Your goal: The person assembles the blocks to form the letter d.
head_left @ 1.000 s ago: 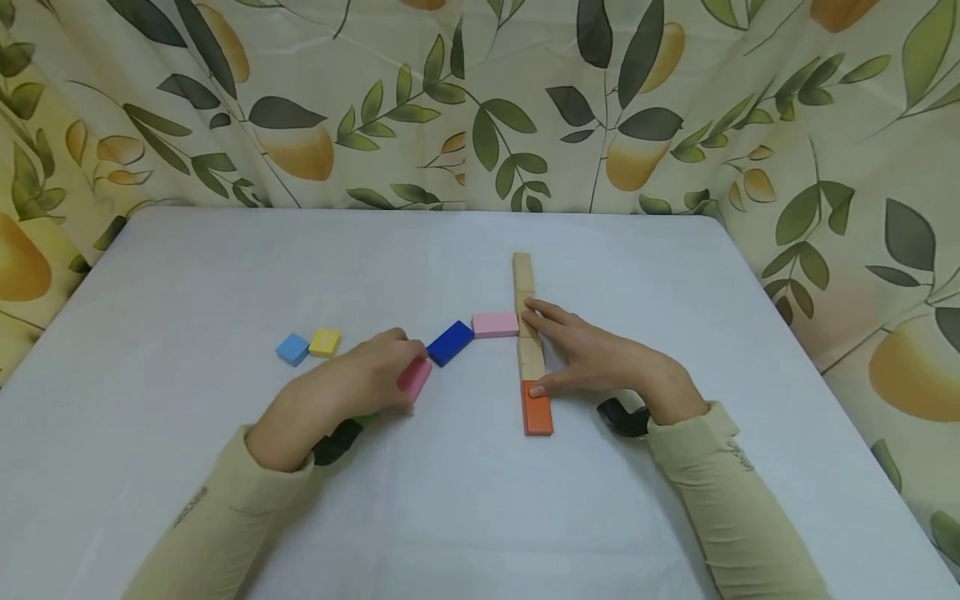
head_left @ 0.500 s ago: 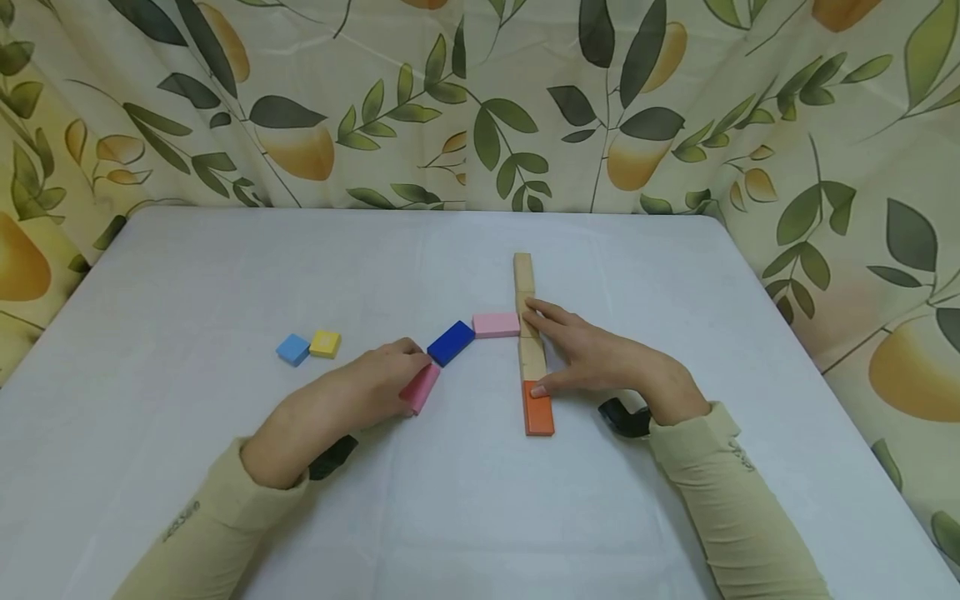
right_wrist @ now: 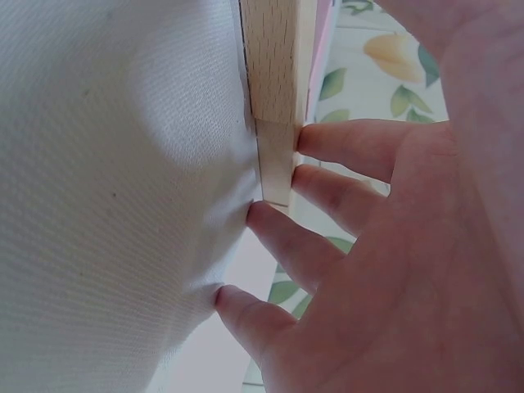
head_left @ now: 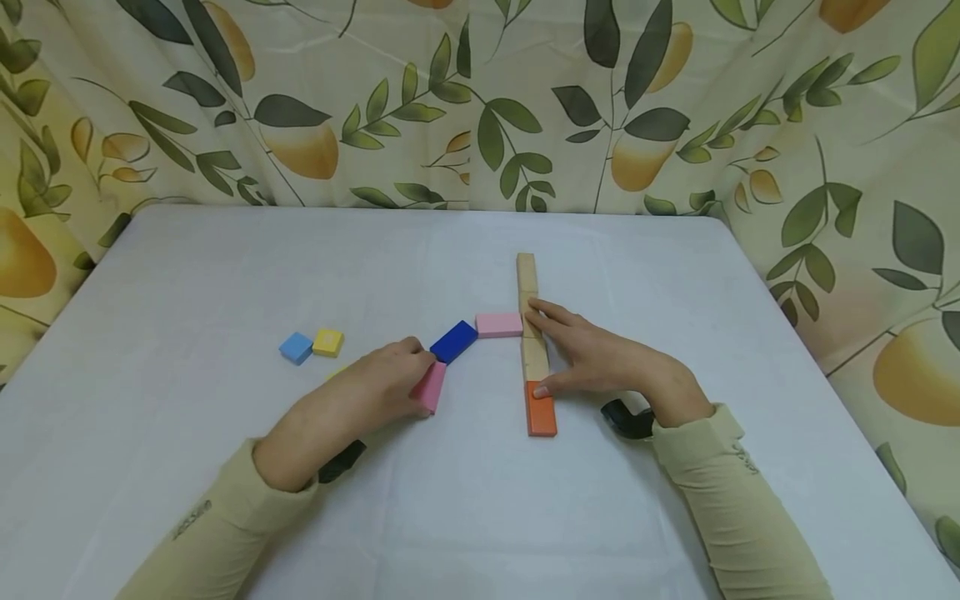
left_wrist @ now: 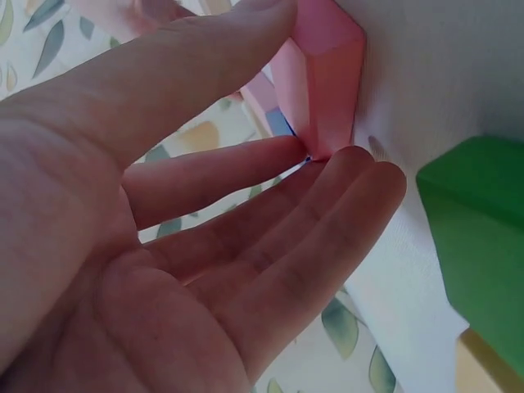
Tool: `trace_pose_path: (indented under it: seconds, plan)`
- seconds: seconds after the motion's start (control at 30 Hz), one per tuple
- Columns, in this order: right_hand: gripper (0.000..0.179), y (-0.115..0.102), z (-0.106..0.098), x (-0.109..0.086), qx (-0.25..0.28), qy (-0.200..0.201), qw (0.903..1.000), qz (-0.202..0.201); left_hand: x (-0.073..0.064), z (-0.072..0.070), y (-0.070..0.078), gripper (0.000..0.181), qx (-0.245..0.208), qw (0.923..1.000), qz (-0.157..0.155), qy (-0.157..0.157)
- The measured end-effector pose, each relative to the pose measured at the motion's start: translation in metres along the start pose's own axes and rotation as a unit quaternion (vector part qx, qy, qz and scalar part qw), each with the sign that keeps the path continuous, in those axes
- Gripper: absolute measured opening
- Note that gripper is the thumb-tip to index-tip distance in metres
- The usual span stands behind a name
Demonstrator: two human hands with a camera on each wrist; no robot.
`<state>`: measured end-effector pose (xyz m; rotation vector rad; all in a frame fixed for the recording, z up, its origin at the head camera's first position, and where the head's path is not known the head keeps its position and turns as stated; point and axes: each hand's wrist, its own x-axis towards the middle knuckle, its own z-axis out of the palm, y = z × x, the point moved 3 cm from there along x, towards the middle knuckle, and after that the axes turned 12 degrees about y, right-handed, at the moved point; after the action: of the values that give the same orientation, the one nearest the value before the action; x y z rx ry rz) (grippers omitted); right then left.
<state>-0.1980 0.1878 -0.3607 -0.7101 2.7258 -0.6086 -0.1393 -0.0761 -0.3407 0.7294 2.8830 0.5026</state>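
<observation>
Scanning from the left, I saw a light blue block [head_left: 296, 348] just beside a yellow block [head_left: 327, 342] on the white table [head_left: 225, 275]. The left hand [head_left: 378, 382] slanted in from below, pinching a pink block [head_left: 431, 387] with its thumb at the near end and index finger at the far end, the other fingers stretched fairly straight. My left wrist view showed a green block [left_wrist: 479, 221] just beside those fingers. Next, a dark blue block [head_left: 453, 342] lay diagonally, seemingly touching the pink block, though fingers partly hid that corner. Another pink block [head_left: 498, 325] reached rightward to a row of wooden blocks [head_left: 535, 358], an orange block [head_left: 542, 415] at its near end. The right hand [head_left: 600, 354], fingers spread and gripping nothing, rested its thumb on the orange block and two fingertips against the wood.
</observation>
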Motion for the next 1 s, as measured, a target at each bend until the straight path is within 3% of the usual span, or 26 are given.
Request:
trace_pose_path:
  seconds: [0.37,0.6,0.7,0.83,1.0]
  plan:
    - [0.111,0.001,0.0,0.0,0.004,-0.001,1.0,0.005,0.003,0.001,0.001,0.059,0.013,0.9997,-0.023,-0.003]
    - [0.11,0.001,0.0,-0.001,0.003,-0.001,1.0,0.002,0.004,-0.009,-0.006,0.058,0.006,0.9992,-0.039,-0.006]
    - [0.109,0.002,-0.001,-0.001,0.004,0.0,1.0,0.003,0.003,-0.018,-0.017,0.057,-0.016,0.9979,-0.062,-0.003]
    - [0.109,0.002,0.0,-0.002,0.003,-0.001,1.0,0.008,-0.005,-0.034,-0.038,0.052,-0.034,0.9948,-0.088,0.039]
    - [0.109,0.001,0.001,-0.001,0.003,-0.001,1.0,0.005,-0.018,-0.049,-0.058,0.045,-0.022,0.993,-0.084,0.079]
